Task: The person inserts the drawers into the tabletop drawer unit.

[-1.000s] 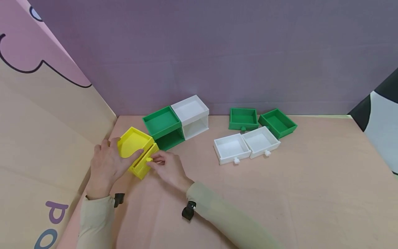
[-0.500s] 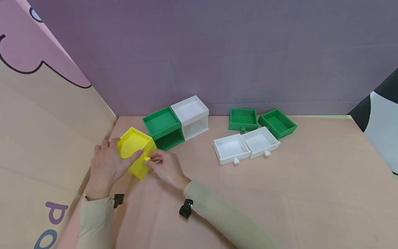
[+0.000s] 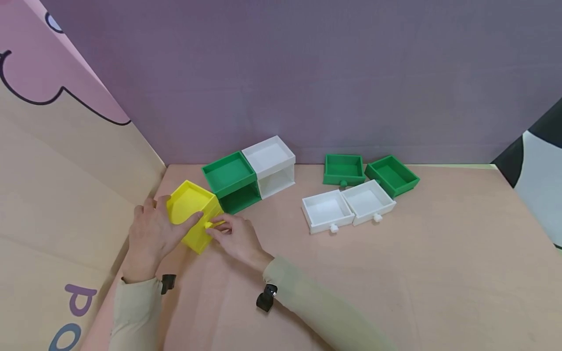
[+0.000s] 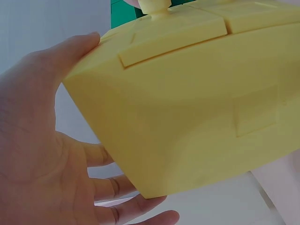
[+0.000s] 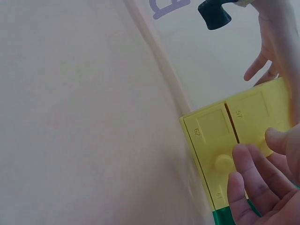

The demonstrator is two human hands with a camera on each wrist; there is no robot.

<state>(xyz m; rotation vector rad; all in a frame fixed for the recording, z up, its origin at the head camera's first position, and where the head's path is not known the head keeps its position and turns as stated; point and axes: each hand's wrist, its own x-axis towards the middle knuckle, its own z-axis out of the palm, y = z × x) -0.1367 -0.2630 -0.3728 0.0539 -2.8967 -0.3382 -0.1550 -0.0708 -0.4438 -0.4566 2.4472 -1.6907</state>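
A yellow cabinet [image 3: 190,199] stands tilted away from the green one at the left, its two drawer fronts facing right. My left hand [image 3: 151,234] grips it from the left, thumb across the top edge and fingers behind. In the left wrist view, that hand [image 4: 42,112] spans a corner of the yellow cabinet [image 4: 173,117]. My right hand [image 3: 239,239] is at the front, thumb and fingertips on the upper drawer's knob [image 3: 208,225]. The right wrist view shows the other knob [image 5: 224,163] untouched, while my right hand [image 5: 267,187] partly hides the upper one.
Behind and right of the yellow cabinet, an empty green cabinet [image 3: 229,173] touches an empty white cabinet [image 3: 269,157]. Further right lie green drawers [image 3: 344,167] [image 3: 392,175] and white drawers [image 3: 327,210] [image 3: 368,200]. Walls rise at the left and the back.
The upper yellow drawer, partly pulled out a second ago, has gone into the cabinet, its front now about flush. My right hand moved slightly left with it, then a little back; my left hand stayed in place.
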